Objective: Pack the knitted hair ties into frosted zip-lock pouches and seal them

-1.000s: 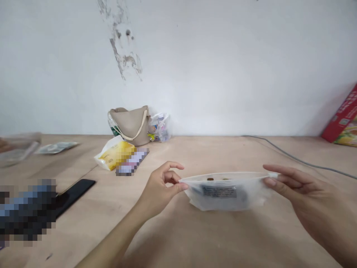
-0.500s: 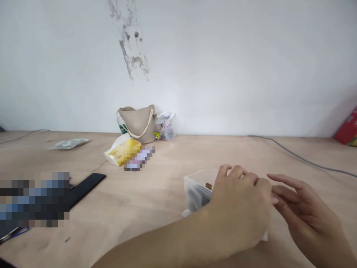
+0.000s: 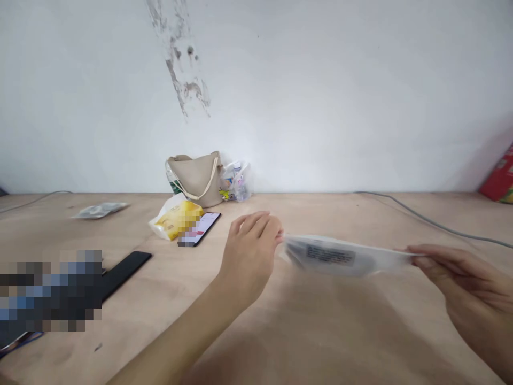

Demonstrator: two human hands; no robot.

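Observation:
A frosted plastic bag (image 3: 360, 262) with dark printed text and something dark inside is stretched between my two hands, raised over the wooden table (image 3: 172, 321). Its left end is pinched by my left hand (image 3: 252, 251), whose fingers are curled with their tips partly hidden. At the opposite end, my right hand (image 3: 460, 278) pinches the bag's corner between thumb and fingers. What lies inside the bag cannot be made out clearly through the plastic.
Further back are a beige handbag (image 3: 196, 174), a clear plastic bag with a bottle (image 3: 238, 182), a yellow tissue pack (image 3: 176, 216) and a phone (image 3: 206, 224). A black flat object (image 3: 128, 272) lies left. A grey cable (image 3: 433, 219) and red box (image 3: 499, 176) are at right.
My left hand has moved left and my right hand slightly right, drawing the bag out flat between them. The bag's open mouth, seen earlier with a brown item inside, no longer shows.

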